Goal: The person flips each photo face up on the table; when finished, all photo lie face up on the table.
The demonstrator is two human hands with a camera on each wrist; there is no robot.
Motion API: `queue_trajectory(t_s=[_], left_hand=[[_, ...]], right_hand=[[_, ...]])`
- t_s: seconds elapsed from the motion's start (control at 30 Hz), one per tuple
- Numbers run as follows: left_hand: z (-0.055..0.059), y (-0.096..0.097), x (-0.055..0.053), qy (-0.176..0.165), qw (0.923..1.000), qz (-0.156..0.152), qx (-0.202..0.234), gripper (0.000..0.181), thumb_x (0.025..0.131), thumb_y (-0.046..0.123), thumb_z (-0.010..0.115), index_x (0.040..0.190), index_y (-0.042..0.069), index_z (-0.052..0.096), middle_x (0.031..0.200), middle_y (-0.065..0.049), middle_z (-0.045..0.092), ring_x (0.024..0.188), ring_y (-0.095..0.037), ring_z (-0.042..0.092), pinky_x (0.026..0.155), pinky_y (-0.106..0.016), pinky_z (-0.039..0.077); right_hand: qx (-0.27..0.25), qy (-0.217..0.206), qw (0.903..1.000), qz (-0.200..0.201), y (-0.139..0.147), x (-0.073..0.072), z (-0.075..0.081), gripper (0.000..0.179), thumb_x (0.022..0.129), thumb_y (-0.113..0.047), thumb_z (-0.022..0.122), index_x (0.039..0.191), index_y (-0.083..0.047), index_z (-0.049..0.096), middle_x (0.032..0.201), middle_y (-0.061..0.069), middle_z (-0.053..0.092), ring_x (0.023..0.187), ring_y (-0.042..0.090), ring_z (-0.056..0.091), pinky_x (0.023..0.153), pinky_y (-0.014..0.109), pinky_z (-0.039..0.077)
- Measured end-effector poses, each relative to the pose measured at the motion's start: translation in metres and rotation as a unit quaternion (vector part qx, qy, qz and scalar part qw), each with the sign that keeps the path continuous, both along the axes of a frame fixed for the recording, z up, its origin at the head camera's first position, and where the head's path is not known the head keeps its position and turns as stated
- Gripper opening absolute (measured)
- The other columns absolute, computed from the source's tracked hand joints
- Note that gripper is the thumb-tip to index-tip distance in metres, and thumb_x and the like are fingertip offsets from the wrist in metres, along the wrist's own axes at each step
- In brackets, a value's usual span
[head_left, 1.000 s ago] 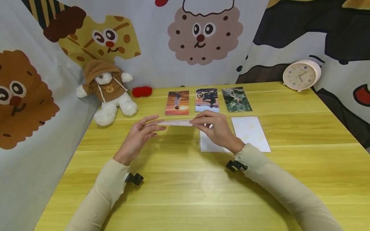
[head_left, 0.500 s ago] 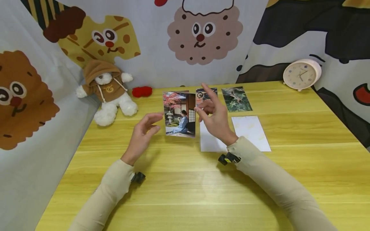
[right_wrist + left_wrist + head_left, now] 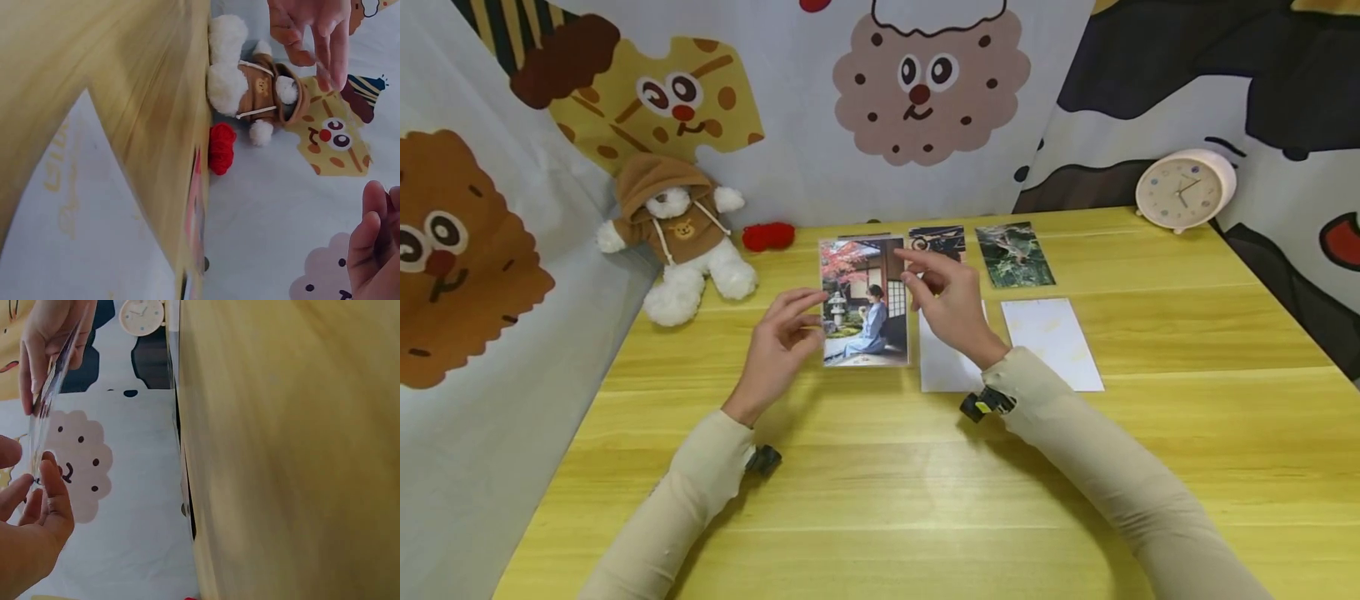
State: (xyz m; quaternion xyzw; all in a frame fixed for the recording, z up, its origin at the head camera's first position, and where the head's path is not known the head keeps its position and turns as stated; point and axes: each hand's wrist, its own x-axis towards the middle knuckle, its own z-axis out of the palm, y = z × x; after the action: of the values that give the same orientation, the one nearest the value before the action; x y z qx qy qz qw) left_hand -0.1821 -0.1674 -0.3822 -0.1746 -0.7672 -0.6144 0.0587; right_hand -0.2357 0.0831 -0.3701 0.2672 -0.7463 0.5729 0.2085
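A glossy photo print (image 3: pixel 865 304) of a seated figure in a blue robe beneath red maple leaves is held upright above the table, its picture facing me. My left hand (image 3: pixel 778 342) pinches its left edge between thumb and fingers. At the right edge, my right hand (image 3: pixel 951 304) pinches it near the upper part. The left wrist view shows the photo nearly edge-on between the left hand (image 3: pixel 37 519) and right hand (image 3: pixel 53 337). Behind it, another photo on the table is almost wholly hidden. Two white-backed cards (image 3: pixel 1052 343) lie to the right, one partly under my right hand.
Along the back lie a motorcycle photo (image 3: pixel 936 240), partly covered by my hand, and a green photo (image 3: pixel 1015 254). A teddy bear (image 3: pixel 685 237) in a brown hoodie sits at back left beside a red yarn bundle (image 3: pixel 768 237). A round clock (image 3: pixel 1183 192) stands at back right.
The photo has turned from nearly edge-on to show its picture, and come slightly closer. My left fingers have closed in on its left edge; my raised right index finger has lowered.
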Motion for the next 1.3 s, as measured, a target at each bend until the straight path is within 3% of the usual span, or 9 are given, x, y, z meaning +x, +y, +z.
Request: queue_trajectory(t_s=[0.2,0.37,0.5,0.73,0.93,1.1,1.3], left_hand=[[-0.002,-0.002,-0.002,-0.013,0.9998,0.013,-0.001,0.051,0.092,-0.007,0.060,0.141,0.006,0.057,0.145,-0.009,0.047,0.104,-0.007,0.061,0.086,-0.014,0.054],[-0.003,-0.004,-0.006,-0.045,0.9983,0.023,-0.030,0.051,0.092,-0.004,0.063,0.142,0.010,0.057,0.145,-0.006,0.047,0.107,-0.013,0.062,0.089,-0.015,0.054],[-0.004,-0.007,-0.010,-0.080,0.9955,0.023,-0.045,0.053,0.092,-0.004,0.063,0.142,0.008,0.056,0.147,-0.007,0.046,0.111,-0.022,0.061,0.088,-0.014,0.055],[-0.003,-0.009,-0.013,-0.144,0.9867,0.027,-0.070,0.052,0.092,-0.003,0.063,0.142,0.007,0.056,0.149,-0.008,0.045,0.118,-0.032,0.060,0.081,-0.016,0.056],[-0.005,-0.011,-0.016,-0.187,0.9730,0.028,-0.132,0.052,0.092,0.000,0.066,0.142,0.009,0.056,0.152,-0.011,0.046,0.116,-0.032,0.063,0.087,-0.038,0.060],[-0.008,-0.017,-0.026,-0.225,0.9564,-0.019,-0.185,0.050,0.097,0.009,0.064,0.145,0.009,0.052,0.156,-0.014,0.041,0.126,-0.035,0.059,0.102,-0.048,0.054],[-0.011,-0.023,-0.035,-0.276,0.9424,-0.072,-0.174,0.048,0.102,0.012,0.054,0.148,0.001,0.046,0.156,-0.020,0.042,0.139,-0.038,0.047,0.109,-0.048,0.049]], right_hand=[[0.028,-0.062,0.9977,-0.003,-0.001,-0.003,-0.004,0.034,0.096,-0.002,0.064,0.130,-0.006,0.067,0.094,0.017,0.070,0.056,0.031,0.062,0.046,0.022,0.040],[0.061,-0.122,0.9906,0.005,0.000,-0.005,-0.009,0.043,0.095,-0.002,0.065,0.137,-0.011,0.062,0.106,0.015,0.068,0.064,0.034,0.065,0.052,0.025,0.049],[0.122,-0.149,0.9811,0.015,0.001,-0.005,-0.013,0.054,0.092,-0.002,0.066,0.144,-0.013,0.056,0.118,0.012,0.065,0.072,0.029,0.066,0.058,0.027,0.054],[0.252,-0.193,0.9474,0.040,-0.002,-0.005,-0.018,0.074,0.086,-0.006,0.074,0.153,-0.006,0.041,0.129,0.012,0.057,0.082,0.018,0.065,0.067,0.026,0.058],[0.336,-0.188,0.9217,0.051,-0.007,-0.005,-0.021,0.084,0.084,-0.014,0.078,0.155,-0.003,0.034,0.127,0.013,0.054,0.074,0.014,0.060,0.064,0.025,0.054],[0.390,-0.198,0.8984,0.039,-0.010,-0.006,-0.025,0.089,0.083,-0.020,0.081,0.155,-0.001,0.033,0.123,0.012,0.053,0.079,0.016,0.056,0.068,0.029,0.051],[0.452,-0.215,0.8655,0.026,-0.017,-0.007,-0.026,0.092,0.083,-0.028,0.082,0.156,-0.001,0.031,0.133,0.014,0.052,0.093,0.021,0.053,0.078,0.034,0.050]])
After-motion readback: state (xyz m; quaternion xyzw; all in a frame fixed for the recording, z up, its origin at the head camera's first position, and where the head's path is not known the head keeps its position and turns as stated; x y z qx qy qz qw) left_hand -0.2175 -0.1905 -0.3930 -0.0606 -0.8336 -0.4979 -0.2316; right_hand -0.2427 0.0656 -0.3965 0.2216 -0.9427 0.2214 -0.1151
